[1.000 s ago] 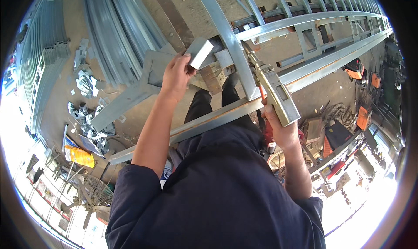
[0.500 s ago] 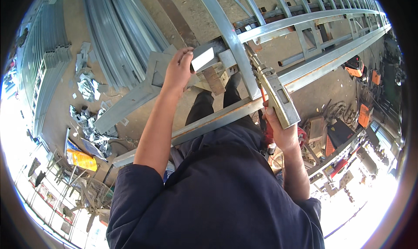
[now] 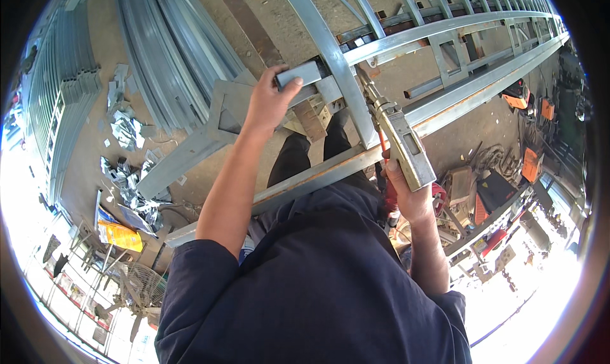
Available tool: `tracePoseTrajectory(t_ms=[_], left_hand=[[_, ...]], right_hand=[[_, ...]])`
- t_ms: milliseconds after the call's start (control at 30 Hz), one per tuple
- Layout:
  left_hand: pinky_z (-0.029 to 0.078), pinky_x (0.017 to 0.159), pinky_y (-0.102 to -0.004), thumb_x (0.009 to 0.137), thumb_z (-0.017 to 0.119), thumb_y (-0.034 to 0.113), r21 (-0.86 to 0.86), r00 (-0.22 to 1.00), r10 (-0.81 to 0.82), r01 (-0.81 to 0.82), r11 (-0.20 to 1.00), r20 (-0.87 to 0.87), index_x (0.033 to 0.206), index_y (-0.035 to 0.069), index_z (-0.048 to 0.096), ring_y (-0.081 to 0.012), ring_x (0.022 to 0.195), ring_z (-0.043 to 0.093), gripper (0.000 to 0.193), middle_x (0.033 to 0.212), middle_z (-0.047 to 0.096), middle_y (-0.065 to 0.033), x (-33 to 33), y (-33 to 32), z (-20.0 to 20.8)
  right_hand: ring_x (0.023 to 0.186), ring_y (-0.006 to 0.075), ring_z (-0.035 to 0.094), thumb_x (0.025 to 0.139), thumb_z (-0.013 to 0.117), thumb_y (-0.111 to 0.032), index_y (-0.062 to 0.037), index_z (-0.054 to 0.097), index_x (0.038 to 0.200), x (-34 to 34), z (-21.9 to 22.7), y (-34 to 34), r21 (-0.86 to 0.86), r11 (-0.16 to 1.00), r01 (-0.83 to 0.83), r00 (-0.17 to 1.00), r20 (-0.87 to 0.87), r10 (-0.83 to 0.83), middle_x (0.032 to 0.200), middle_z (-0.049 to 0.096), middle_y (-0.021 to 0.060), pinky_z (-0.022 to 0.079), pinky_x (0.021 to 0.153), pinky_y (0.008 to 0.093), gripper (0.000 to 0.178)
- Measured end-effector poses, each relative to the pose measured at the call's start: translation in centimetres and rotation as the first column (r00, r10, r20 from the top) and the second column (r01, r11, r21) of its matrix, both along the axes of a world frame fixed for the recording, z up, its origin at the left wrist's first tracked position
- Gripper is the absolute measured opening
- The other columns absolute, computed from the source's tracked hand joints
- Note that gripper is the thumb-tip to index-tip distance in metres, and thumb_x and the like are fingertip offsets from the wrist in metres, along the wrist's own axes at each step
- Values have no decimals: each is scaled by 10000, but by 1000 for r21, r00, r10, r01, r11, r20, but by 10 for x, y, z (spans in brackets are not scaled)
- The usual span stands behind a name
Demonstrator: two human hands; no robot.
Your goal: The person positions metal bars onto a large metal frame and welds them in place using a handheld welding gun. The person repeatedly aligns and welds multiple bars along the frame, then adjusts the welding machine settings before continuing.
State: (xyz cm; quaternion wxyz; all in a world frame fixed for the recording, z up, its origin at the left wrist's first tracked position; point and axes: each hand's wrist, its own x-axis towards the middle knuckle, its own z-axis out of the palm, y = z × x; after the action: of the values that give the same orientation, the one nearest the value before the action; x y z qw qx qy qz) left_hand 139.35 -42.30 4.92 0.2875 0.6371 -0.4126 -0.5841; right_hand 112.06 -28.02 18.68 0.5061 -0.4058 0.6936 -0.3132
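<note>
My left hand (image 3: 265, 104) is closed on a short piece of square metal tube (image 3: 304, 75), thumb on the near side and fingers over the outer end. The tube's inner end sits beside a crossbar (image 3: 327, 43) of a silvery metal frame; whether they touch I cannot tell. A small grey plate (image 3: 329, 89) lies just below the tube, against the crossbar. My right hand (image 3: 410, 195) is wrapped round a metal welding gun (image 3: 406, 149). Its narrow nozzle points up and left, close to the crossbar's right side. A red cable runs along the gun.
A long tube rail (image 3: 305, 183) crosses in front of my legs. Bundled steel profiles (image 3: 175, 52) lie on the floor at left, near metal scraps (image 3: 127, 132). A fan (image 3: 136, 284) stands lower left. Orange-and-black equipment (image 3: 516, 96) and a cluttered bench (image 3: 489, 230) are at right.
My left hand has turned the tube piece slightly, and the thumb now rests farther over it. The bright glare on its face has gone. The gun has barely shifted.
</note>
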Motion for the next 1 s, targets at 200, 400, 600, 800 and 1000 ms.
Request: tracePoseTrajectory(t_ms=[200,400,600,800,1000], left_hand=[[525,955,-478,895,800,466,-379,727,-35,398,835,686,1280,98,699,-351,1101,625,541,1155,651,-121,-18,5,-18],[518,966,-488,930,763,413,-435,703,1,439,787,711,1299,91,670,-373,1091,640,499,1166,662,-131,-23,-1,-16],[545,945,-479,946,745,386,-360,690,-197,573,736,696,1355,42,606,-369,1104,667,552,1199,685,-175,-4,-17,-12],[546,965,-484,998,677,409,-236,618,-111,452,860,778,1396,38,588,-413,1178,657,552,1291,677,-216,11,-52,6],[520,1022,-478,939,765,335,-282,685,-286,592,755,670,1335,-4,627,-394,1182,651,539,1257,697,-207,-4,-10,12]], right_hand=[[929,119,635,1047,688,-210,-24,592,1346,0,2,-4,19,1000,12,1000,9,-12,1136,694,54,541,823,294,364],[987,119,624,1047,687,-207,-25,556,1389,-3,-2,-3,21,1000,-13,1000,22,12,1160,683,53,537,859,294,409],[1283,180,580,1004,749,-229,18,474,1530,-7,4,-4,48,996,-75,997,24,74,1432,604,119,440,1110,338,643],[1001,103,587,1043,694,-203,-26,507,1469,-6,4,0,33,999,-25,1000,6,25,1150,652,21,498,884,275,499],[1286,182,589,1007,742,-228,13,436,1555,-13,2,4,119,993,-27,998,68,19,1412,627,118,446,1105,337,672]])
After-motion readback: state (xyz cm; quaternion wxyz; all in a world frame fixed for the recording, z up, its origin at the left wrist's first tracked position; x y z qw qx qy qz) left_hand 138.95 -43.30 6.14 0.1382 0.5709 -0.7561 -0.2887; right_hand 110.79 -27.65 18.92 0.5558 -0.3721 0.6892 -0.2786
